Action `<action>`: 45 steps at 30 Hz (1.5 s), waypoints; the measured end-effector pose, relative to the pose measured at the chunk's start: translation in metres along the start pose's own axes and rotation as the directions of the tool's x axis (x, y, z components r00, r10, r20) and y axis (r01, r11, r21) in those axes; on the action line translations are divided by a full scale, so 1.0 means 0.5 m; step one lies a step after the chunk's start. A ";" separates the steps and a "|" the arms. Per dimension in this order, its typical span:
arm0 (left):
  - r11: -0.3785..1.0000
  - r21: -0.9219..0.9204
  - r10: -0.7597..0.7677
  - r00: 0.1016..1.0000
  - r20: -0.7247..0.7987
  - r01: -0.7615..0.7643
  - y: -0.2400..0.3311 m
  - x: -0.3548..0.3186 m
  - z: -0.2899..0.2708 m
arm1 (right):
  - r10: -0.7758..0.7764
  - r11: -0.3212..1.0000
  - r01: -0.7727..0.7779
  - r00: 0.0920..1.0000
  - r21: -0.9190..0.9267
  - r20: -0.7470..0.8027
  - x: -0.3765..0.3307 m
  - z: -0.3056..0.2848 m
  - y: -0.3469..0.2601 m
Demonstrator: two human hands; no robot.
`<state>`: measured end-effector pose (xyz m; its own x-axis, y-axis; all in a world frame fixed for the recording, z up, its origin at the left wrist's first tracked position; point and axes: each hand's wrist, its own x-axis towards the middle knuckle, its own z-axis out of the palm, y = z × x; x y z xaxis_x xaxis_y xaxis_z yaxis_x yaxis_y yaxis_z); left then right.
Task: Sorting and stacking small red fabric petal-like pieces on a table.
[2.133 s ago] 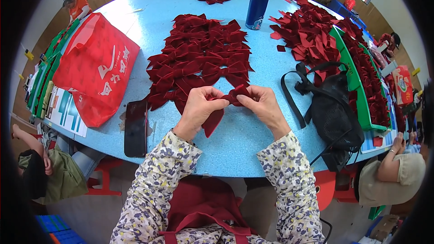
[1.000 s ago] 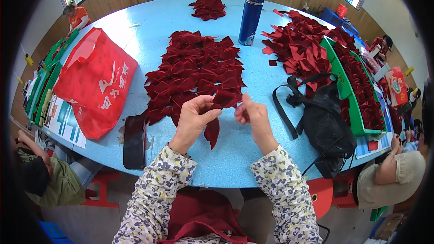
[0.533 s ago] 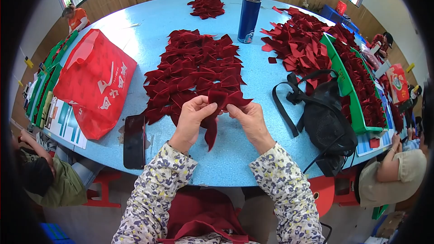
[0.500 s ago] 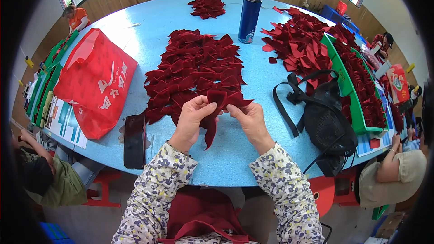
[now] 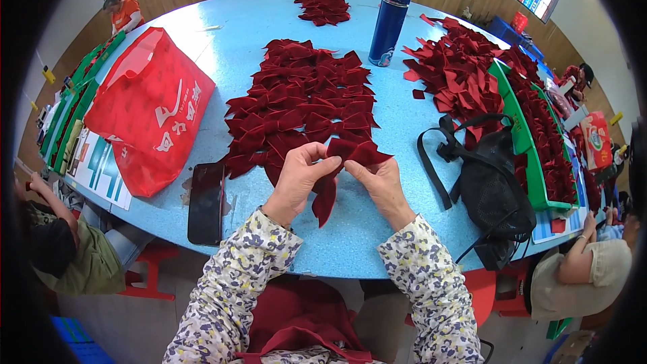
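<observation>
Over the near part of the blue table I hold a dark red velvet bow point(image 5: 364, 153) up between both hands. My left hand point(image 5: 298, 178) pinches its left side with thumb and fingers. The fingers of my right hand point(image 5: 383, 187) are closed on its right side, near the middle. One pointed tail hangs down below my left fingertips. Just beyond my hands lie rows of similar dark red bows point(image 5: 306, 98), packed close together. The bow's centre is partly hidden by my fingers.
A red bag point(image 5: 151, 114) and a black phone point(image 5: 206, 203) lie left. On the right are a black mesh bag point(image 5: 497, 185), a heap of red velvet pieces point(image 5: 455, 71) and a green tray point(image 5: 519, 131). A blue bottle point(image 5: 391, 27) stands farther back. People sit at both sides.
The velvet piece that stood upright between my fingers now lies flatter, stretching to the right. Both hands stay on the bow. The whole view has shifted slightly.
</observation>
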<state>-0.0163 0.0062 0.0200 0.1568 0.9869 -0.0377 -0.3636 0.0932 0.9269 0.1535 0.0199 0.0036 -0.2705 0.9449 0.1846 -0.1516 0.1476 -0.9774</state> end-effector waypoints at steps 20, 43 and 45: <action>0.977 -0.177 -0.127 0.992 -0.015 0.123 -0.023 0.009 -0.015 | -0.337 0.847 0.333 0.939 -0.414 0.067 0.003 -0.004 0.005; 0.975 -0.163 -0.160 0.987 -0.032 0.153 -0.014 0.001 -0.006 | -0.063 0.997 0.064 0.997 -0.049 0.035 -0.003 -0.005 0.010; 0.973 -0.171 -0.161 0.986 -0.040 0.152 -0.014 0.000 -0.006 | -0.082 0.994 0.084 0.996 -0.075 0.034 -0.002 -0.005 0.011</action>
<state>-0.0164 0.0061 0.0124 0.1761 0.9635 -0.2015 -0.4872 0.2631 0.8327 0.1552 0.0205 -0.0025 -0.2892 0.9191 0.2675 -0.1021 0.2483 -0.9633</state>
